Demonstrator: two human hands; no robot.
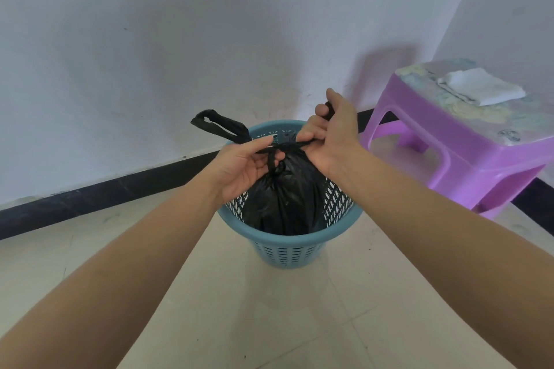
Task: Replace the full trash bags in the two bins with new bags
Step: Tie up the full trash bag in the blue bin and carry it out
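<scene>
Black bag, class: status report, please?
Left hand and right hand both gripping handles, tying. Black bag still inside blue bin. Nothing obstructing.

Both bare forearms reach forward from the lower corners and converge toward the middle. The left hand [242,165] is turned palm up, fingers curled, thumb and forefinger pinched together on a black strip. The right hand [332,132] sits slightly higher and just beside it, back toward the camera, wrist bent, its fingers closed in a fist round another black strip. The two hands nearly touch at the fingertips.
</scene>
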